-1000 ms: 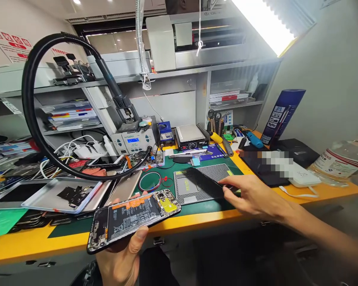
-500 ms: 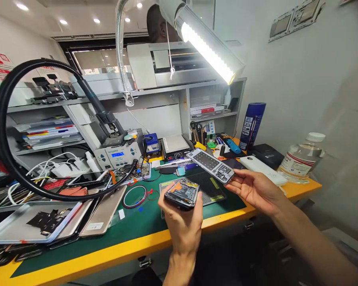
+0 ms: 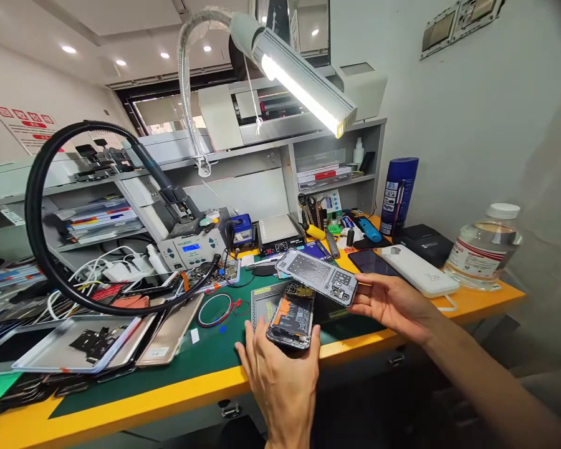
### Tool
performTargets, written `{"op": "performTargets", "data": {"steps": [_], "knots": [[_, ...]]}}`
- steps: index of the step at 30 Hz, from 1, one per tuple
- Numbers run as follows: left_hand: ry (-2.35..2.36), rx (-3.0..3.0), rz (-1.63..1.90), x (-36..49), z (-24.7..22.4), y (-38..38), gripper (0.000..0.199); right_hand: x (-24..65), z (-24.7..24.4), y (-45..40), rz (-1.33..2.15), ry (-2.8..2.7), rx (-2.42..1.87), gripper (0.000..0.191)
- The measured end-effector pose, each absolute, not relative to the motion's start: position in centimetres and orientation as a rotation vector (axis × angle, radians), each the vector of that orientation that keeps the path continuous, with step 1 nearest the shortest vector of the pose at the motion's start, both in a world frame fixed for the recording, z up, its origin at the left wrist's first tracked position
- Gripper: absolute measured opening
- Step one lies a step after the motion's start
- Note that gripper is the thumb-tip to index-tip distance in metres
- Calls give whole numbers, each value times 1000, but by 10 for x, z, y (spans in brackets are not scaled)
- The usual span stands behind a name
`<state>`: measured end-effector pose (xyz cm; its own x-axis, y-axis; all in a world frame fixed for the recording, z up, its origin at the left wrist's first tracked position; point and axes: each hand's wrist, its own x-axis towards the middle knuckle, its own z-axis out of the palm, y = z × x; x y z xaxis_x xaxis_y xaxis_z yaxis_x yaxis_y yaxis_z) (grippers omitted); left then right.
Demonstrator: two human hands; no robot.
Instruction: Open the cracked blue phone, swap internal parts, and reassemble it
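An opened phone (image 3: 292, 318), its battery and inner parts showing, lies tilted in my left hand (image 3: 283, 374), with the thumb along its right edge and fingers at its left. My right hand (image 3: 393, 302) pinches the right end of a grey phone back cover (image 3: 315, 274), inner side up. The cover is held just above and behind the opened phone; whether the two touch I cannot tell. Beneath them are a perforated metal mat (image 3: 266, 305) and a green work mat (image 3: 215, 349).
A tray with black parts (image 3: 77, 343) and stacked phones stand at the left, under a looped black hose (image 3: 32, 218). A clear bottle (image 3: 481, 249), white power bank (image 3: 418, 271) and blue can (image 3: 399, 196) are on the right. A lit lamp (image 3: 303, 93) hangs overhead.
The opened phone has tipped so that more of its inside shows, and my left fingers have spread. My right hand has brought the cover a little left and down, nearer the phone. The view has shifted.
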<state>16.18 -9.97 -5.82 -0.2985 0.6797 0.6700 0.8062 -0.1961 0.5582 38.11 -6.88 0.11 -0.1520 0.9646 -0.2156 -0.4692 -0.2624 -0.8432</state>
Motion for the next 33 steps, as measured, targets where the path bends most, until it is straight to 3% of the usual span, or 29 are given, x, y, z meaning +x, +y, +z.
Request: {"op": "performTargets", "data": {"steps": [7, 15, 20, 23, 26, 33], "knots": [[-1868, -1824, -1273, 146, -76, -111, 72, 379, 12, -56, 1735, -922, -978, 28], [-1858, -1897, -983, 142, -79, -113, 94, 368, 24, -40, 1813, -1081, -999, 22], [-1836, -2000, -1021, 143, -79, -115, 108, 359, 37, -30, 1839, -1216, -979, 26], [-1904, -2047, -1386, 131, -66, -118, 101, 356, 42, -22, 1823, -1283, -962, 26], [-2189, -1772, -2262, 108, -39, -119, 53, 352, 44, -18, 1815, -1328, -937, 23], [-2464, -1927, -2847, 70, -1, -106, 35, 337, 46, -21, 1866, -1402, -913, 23]]}}
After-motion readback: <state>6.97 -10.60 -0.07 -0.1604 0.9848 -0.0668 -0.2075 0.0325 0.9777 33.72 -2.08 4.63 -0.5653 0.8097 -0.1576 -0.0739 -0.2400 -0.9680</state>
